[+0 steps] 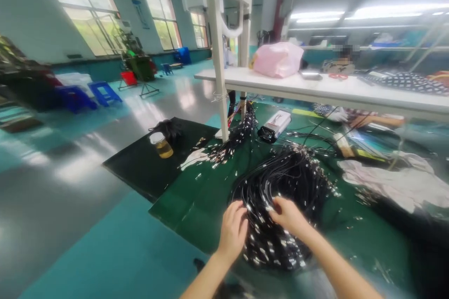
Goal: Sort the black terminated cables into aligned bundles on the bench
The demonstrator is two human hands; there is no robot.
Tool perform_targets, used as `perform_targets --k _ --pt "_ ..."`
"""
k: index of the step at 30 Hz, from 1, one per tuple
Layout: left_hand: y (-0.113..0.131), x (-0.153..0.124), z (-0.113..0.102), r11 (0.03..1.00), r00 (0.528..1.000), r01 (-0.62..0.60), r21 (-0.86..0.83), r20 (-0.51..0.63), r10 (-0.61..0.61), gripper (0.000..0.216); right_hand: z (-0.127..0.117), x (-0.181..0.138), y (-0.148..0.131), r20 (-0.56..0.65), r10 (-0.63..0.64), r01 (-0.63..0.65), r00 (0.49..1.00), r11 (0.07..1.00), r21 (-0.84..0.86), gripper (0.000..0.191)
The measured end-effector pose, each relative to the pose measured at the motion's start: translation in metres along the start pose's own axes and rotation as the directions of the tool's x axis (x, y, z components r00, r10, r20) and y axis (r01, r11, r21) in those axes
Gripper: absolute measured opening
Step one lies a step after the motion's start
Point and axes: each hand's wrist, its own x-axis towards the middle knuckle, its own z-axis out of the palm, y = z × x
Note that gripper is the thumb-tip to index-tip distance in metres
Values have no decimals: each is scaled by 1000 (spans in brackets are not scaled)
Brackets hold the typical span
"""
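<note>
A big tangled bundle of black wires [284,182] with small white connectors lies on the green mat [196,196] in front of me. My left hand [233,231] rests on the bundle's near left edge, fingers curled into the wires. My right hand [287,215] sits on top of the bundle beside it, fingertips pinching at wires near a white connector. A second, smaller bunch of wires [235,138] lies farther back by the white post.
A white shelf post [217,56] rises from the bench, carrying a white shelf [315,86] with a pink bag [277,58]. A jar of yellow liquid [162,144] stands on a black mat at left. A black-and-white device [275,126] and white cloth [393,180] lie nearby. A person sits behind the shelf.
</note>
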Motion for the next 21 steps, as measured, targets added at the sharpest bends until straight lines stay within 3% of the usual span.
perform_targets --k 4,7,9,11,13,15,18,21 --pt "-4 26 1 991 992 -128 -40 5 128 28 -2 -15 -13 -216 132 -130 967 991 23 17" --pt "-1 39 3 961 964 -257 -100 38 262 28 -3 -18 -24 -275 228 -184 934 967 176 20" --pt "0 45 5 941 947 -313 -127 39 320 29 -9 -17 -26 -174 279 -181 944 883 434 17" --pt "1 50 6 929 934 -344 -136 50 353 29 -16 -16 -25 -2 266 -194 964 706 682 18" --pt "3 55 8 915 912 -379 -138 109 395 32 -21 -16 -23 145 212 -239 966 529 814 20" --pt "7 62 11 888 861 -435 -152 219 459 42 -26 -15 -22 237 168 -288 957 437 852 15" --pt "13 72 18 855 763 -482 -189 389 516 56 -44 -10 -24 280 192 -339 940 474 813 18" --pt "13 76 28 863 725 -460 -206 475 500 45 -106 -5 -23 128 341 -310 931 556 772 27"
